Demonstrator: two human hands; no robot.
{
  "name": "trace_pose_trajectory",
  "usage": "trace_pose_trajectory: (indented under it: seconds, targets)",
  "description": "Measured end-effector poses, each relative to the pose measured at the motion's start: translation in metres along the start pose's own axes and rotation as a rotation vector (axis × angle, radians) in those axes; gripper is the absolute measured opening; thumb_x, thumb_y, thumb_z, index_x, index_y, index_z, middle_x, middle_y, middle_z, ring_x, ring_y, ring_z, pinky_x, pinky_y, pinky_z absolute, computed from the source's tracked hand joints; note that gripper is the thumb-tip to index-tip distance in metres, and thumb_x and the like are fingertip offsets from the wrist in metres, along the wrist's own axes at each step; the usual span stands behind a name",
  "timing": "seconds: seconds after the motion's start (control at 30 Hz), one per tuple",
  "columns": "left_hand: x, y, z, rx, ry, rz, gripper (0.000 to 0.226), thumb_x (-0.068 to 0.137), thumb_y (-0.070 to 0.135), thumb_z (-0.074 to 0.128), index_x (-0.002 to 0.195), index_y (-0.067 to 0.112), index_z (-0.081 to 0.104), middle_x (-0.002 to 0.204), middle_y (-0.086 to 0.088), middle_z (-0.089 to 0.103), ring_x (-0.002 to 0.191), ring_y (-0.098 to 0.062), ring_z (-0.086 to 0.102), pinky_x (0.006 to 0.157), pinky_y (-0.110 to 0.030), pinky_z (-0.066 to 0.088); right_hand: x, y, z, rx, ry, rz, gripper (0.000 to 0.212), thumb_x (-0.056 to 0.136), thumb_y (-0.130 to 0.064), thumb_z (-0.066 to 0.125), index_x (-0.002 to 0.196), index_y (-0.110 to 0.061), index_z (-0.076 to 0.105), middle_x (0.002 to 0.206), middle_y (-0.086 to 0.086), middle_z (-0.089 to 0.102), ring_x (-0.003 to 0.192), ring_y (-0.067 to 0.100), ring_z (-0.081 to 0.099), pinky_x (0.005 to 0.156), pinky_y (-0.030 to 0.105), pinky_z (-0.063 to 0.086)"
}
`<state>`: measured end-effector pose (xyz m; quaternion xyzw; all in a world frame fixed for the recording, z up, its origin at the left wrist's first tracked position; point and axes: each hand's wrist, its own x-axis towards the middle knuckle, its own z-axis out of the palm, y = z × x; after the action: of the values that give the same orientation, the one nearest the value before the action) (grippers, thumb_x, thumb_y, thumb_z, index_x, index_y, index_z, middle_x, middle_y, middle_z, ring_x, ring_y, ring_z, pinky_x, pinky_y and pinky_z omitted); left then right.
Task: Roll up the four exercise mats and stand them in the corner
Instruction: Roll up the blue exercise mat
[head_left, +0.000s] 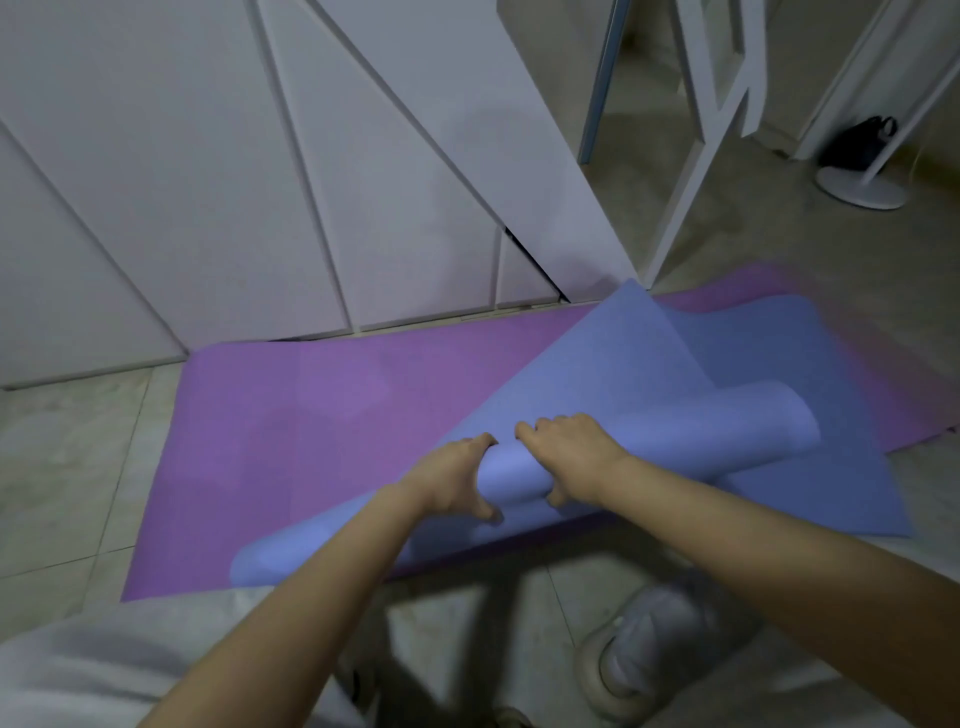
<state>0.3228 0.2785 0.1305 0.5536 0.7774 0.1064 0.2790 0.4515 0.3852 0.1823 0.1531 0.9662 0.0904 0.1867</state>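
A blue exercise mat (649, 364) lies partly rolled on top of a flat purple mat (322, 415) on the tiled floor. The blue roll (727, 426) runs diagonally from lower left to upper right, and its loose end lifts up behind it. My left hand (457, 480) and my right hand (571, 452) both grip the roll near its middle, close together, fingers curled over the top and thumbs underneath. Only these two mats are in view.
White cabinet panels (234, 182) stand along the far side of the mats, one door (519, 156) ajar. A white frame (717, 104) and a round stand base (862, 187) with a dark bag (857, 145) are at the upper right. My shoe (654, 649) is on the tiles below.
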Motion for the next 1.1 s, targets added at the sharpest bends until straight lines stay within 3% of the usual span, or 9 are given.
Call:
trace_pose_trajectory:
  seconds: [0.17,0.3,0.47,0.63,0.77,0.87,0.9,1.0,1.1]
  targets:
    - [-0.013,0.012,0.028,0.264,0.335,-0.047,0.082,0.067,0.044,0.075,0.134,0.022,0.032,0.119,-0.001,0.051,0.108,-0.025,0.052,0.085,-0.035,0.037,0.013,0.010,-0.011,0.050,-0.080,-0.050,0.060,0.074,-0.032,0.073,0.121,-0.011,0.043,0.111,0.009,0.060,0.097,0.028,0.059,0.067,0.030,0.034]
    - [-0.020,0.015,0.048,0.331,0.555,-0.030,0.113,0.027,0.056,0.087,0.122,0.015,0.041,0.088,-0.004,0.061,0.073,-0.024,0.060,0.063,-0.034,0.047,0.018,0.012,-0.020,0.160,-0.204,-0.063,0.056,0.067,-0.037,0.077,0.111,-0.014,0.051,0.103,0.004,0.061,0.085,0.023,0.054,0.066,0.029,0.039]
    - [-0.025,0.024,0.065,0.428,0.611,-0.011,0.124,0.024,0.054,0.087,0.130,0.011,0.041,0.102,-0.012,0.062,0.096,-0.027,0.053,0.081,-0.048,0.052,0.022,0.020,-0.023,0.379,-0.437,-0.025,0.060,0.059,-0.045,0.083,0.107,-0.018,0.060,0.101,0.001,0.064,0.087,0.021,0.062,0.079,0.033,0.055]
    - [-0.020,0.018,0.057,0.419,0.647,0.111,0.107,0.026,0.033,0.089,0.122,0.014,0.043,0.091,-0.006,0.065,0.075,-0.024,0.063,0.074,-0.038,0.053,0.021,0.025,-0.025,0.508,-0.578,0.031,0.062,0.059,-0.046,0.083,0.110,-0.022,0.058,0.107,-0.001,0.065,0.090,0.021,0.067,0.084,0.038,0.056]
    - [-0.017,0.014,0.042,0.398,0.517,0.078,0.098,0.029,0.032,0.086,0.117,0.019,0.044,0.083,0.000,0.063,0.069,-0.021,0.061,0.065,-0.029,0.049,0.020,0.020,-0.026,0.440,-0.552,0.032,0.071,0.063,-0.054,0.078,0.121,-0.022,0.052,0.115,-0.002,0.060,0.098,0.023,0.062,0.088,0.035,0.052]
    - [-0.008,0.013,0.025,0.311,0.347,0.045,0.074,0.067,0.037,0.073,0.132,0.023,0.040,0.110,-0.002,0.058,0.098,-0.025,0.058,0.080,-0.032,0.040,0.015,0.011,-0.021,0.210,-0.321,-0.024,0.079,0.067,-0.050,0.078,0.129,-0.019,0.041,0.123,0.003,0.056,0.109,0.026,0.057,0.085,0.033,0.043]
    - [-0.003,0.011,0.022,0.243,0.314,0.041,0.071,0.072,0.040,0.070,0.133,0.022,0.040,0.114,-0.003,0.058,0.102,-0.027,0.057,0.082,-0.033,0.040,0.012,0.008,-0.017,0.123,-0.233,-0.038,0.081,0.068,-0.047,0.078,0.131,-0.017,0.038,0.125,0.005,0.054,0.111,0.027,0.056,0.085,0.033,0.042]
    - [0.008,0.007,0.004,0.088,0.179,0.067,0.073,0.068,0.037,0.075,0.131,0.020,0.043,0.117,-0.004,0.062,0.103,-0.028,0.059,0.079,-0.031,0.042,0.002,0.001,-0.006,-0.033,-0.021,-0.006,0.078,0.073,-0.039,0.075,0.134,-0.014,0.034,0.125,0.007,0.049,0.112,0.027,0.052,0.091,0.036,0.037]
    - [0.017,-0.003,-0.011,0.038,-0.020,0.086,0.078,0.064,0.038,0.083,0.130,0.022,0.044,0.118,-0.001,0.062,0.107,-0.025,0.058,0.083,-0.028,0.042,-0.007,-0.002,0.002,-0.090,0.033,0.014,0.091,0.071,-0.045,0.076,0.140,-0.012,0.027,0.126,0.009,0.046,0.112,0.029,0.048,0.102,0.040,0.030]
